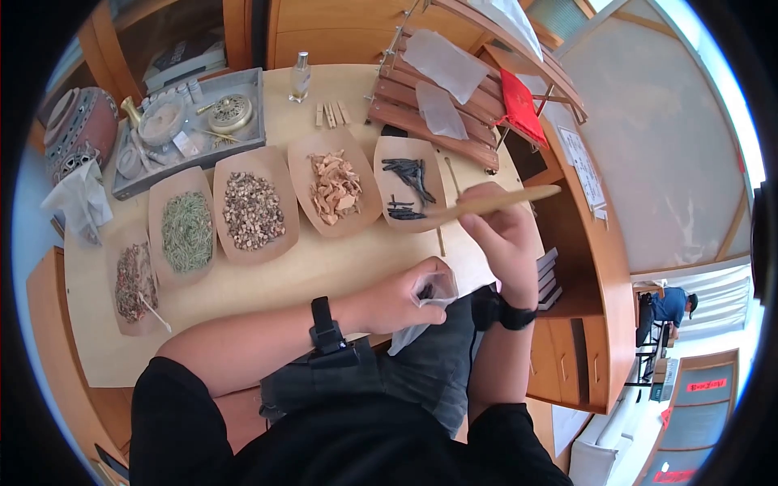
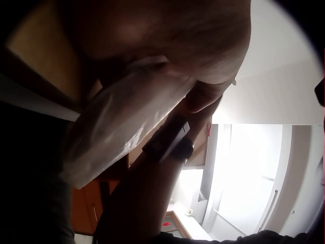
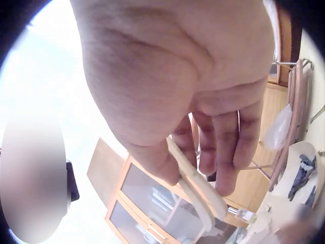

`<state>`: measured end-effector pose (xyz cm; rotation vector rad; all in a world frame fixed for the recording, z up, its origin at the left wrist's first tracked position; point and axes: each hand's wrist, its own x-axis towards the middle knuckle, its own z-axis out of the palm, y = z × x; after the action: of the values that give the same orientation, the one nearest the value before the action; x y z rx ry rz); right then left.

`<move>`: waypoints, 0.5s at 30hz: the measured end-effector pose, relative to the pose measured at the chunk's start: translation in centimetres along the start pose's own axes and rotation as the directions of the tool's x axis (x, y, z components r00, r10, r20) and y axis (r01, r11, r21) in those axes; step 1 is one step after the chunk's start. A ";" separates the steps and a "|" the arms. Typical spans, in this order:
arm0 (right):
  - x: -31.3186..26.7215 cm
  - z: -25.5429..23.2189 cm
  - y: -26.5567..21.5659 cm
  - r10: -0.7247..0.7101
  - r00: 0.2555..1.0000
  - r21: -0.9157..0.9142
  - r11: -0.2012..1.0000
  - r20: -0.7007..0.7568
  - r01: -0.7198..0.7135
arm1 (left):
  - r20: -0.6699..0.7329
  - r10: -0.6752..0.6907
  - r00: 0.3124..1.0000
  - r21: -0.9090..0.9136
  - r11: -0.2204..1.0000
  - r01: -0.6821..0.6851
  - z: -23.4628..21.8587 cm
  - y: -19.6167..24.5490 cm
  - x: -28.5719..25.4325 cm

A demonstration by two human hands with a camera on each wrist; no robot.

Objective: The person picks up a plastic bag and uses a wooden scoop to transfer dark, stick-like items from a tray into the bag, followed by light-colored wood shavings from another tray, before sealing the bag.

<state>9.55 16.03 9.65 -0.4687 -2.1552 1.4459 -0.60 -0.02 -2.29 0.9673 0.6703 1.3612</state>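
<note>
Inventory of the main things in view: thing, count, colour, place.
table: 1, light wood, centre
paper trays: 5, brown, across table
fillings: 5, red-brown, green, mixed brown, orange-brown, black, left to right
large tray: 1, grey, back left
bottle: 1, clear, behind paper trays
rack: 1, reddish brown, back right
flat bags: at least 2, whitish, on rack
pouch: 1, red, on rack
pot: 1, reddish, back left
small bag: 1, clear, in left hand
tongs: 1, tan, in right hand
left hand: 1, black strap, table's near edge
right hand: 1, black strap, right of paper trays
</note>
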 end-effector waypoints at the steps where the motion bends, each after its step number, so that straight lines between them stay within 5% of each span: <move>1: 0.9 0.0 1.0 0.002 1.000 -0.005 1.000 0.002 -0.002 | 0.051 -0.019 0.999 0.096 0.995 0.014 0.2 0.3 -0.2; 3: 2.6 0.0 3.1 -0.082 0.978 -0.356 0.923 0.190 0.147 | 0.113 -0.080 0.990 0.287 0.957 0.044 0.3 0.0 -0.5; 6: 3.6 1.4 2.8 -0.035 0.973 -0.414 0.901 0.227 0.129 | 0.159 -0.178 0.971 0.500 0.863 0.076 1.1 2.2 -0.9; 7: 3.9 1.7 3.1 -0.001 0.973 -0.386 0.918 0.230 0.092 | 0.153 -0.104 0.983 0.544 0.839 0.004 1.0 1.9 -0.9; 10: 4.3 2.3 2.9 0.127 0.974 -0.412 0.910 0.189 -0.039 | 0.133 -0.118 0.984 0.500 0.866 0.037 0.9 1.9 -1.0; 15: 3.7 1.9 3.6 0.020 0.996 -0.369 0.929 0.092 0.015 | 0.065 -0.140 0.988 0.405 0.909 0.102 0.7 1.5 -0.8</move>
<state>5.44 17.97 6.52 -0.5430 -2.5162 1.0787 -0.81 -1.03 -0.72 1.2841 0.9457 1.0808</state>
